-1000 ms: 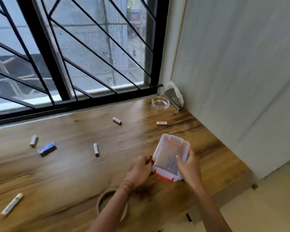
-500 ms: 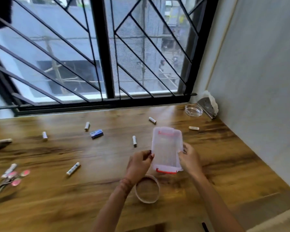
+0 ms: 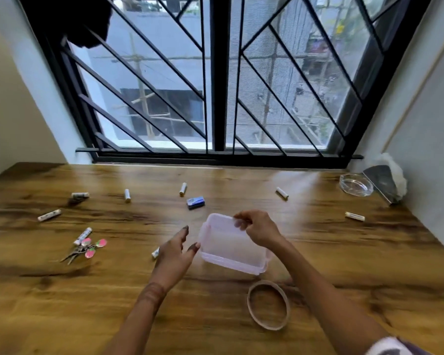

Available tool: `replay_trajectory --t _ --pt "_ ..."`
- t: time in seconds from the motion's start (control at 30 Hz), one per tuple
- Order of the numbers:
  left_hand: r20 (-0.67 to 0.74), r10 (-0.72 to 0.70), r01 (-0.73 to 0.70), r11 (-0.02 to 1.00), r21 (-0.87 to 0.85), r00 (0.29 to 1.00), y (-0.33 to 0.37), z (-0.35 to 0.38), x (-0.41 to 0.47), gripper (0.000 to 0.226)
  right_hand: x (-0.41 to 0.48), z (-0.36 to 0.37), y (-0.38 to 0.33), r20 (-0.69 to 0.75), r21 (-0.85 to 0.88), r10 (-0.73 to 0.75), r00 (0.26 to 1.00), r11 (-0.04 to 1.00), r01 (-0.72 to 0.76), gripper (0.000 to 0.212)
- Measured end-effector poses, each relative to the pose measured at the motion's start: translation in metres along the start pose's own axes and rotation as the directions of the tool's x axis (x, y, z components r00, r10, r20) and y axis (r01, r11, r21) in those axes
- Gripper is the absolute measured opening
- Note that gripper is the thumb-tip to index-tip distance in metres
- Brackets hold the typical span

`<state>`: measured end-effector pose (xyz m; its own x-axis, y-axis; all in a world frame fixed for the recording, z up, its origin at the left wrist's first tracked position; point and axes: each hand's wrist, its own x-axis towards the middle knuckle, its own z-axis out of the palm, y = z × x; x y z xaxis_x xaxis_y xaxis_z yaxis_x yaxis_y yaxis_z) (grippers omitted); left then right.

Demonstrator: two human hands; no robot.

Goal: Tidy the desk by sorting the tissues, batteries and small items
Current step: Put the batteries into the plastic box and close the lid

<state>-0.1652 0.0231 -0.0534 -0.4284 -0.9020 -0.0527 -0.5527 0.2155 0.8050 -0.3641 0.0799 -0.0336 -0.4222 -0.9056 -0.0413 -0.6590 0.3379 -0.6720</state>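
A clear plastic box (image 3: pixel 231 248) with a lid rests on the wooden desk (image 3: pixel 344 252) in front of me. My right hand (image 3: pixel 258 228) grips its far edge. My left hand (image 3: pixel 176 249) hovers just left of the box with fingers apart, holding nothing. Several white batteries lie scattered: one (image 3: pixel 282 193) right of centre, one (image 3: pixel 354 216) further right, one (image 3: pixel 182 188) at the back, one (image 3: pixel 127 195) to the left. A blue rectangular battery (image 3: pixel 195 202) lies behind the box. A bunch of keys (image 3: pixel 86 248) with pink tags lies at the left.
A roll of tape (image 3: pixel 268 304) lies near the front, just right of the box. A glass ashtray (image 3: pixel 356 185) and a tissue holder (image 3: pixel 386 181) stand in the back right corner against the wall. A barred window runs along the desk's back edge.
The view swung left, revealing the desk's left side with keys and more batteries. The box now sits turned sideways; my left hand came off it and my right hand shifted to its far edge.
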Motion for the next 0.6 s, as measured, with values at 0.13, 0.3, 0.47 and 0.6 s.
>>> replay_trajectory --t 0.13,0.3,0.47,0.6 --pt "-0.012 -0.020 0.019 0.999 -0.041 1.000 0.000 0.003 0.005 0.046 0.019 0.010 0.000 0.135 0.020 -0.030 0.990 0.999 0.027 0.048" --pt "-0.062 -0.021 0.019 0.999 -0.032 0.998 0.004 0.012 0.010 0.031 0.027 0.019 0.006 0.182 0.074 -0.060 0.981 0.996 0.047 0.048" --pt "-0.148 -0.108 0.111 0.994 0.012 0.983 0.004 0.016 0.017 0.036 0.033 0.021 0.014 0.217 0.084 -0.084 0.972 0.994 0.067 0.039" --pt "-0.173 -0.131 0.138 0.990 0.029 0.976 0.006 0.018 0.018 0.035 0.047 0.013 0.022 0.101 0.097 -0.040 0.994 0.995 0.030 0.030"
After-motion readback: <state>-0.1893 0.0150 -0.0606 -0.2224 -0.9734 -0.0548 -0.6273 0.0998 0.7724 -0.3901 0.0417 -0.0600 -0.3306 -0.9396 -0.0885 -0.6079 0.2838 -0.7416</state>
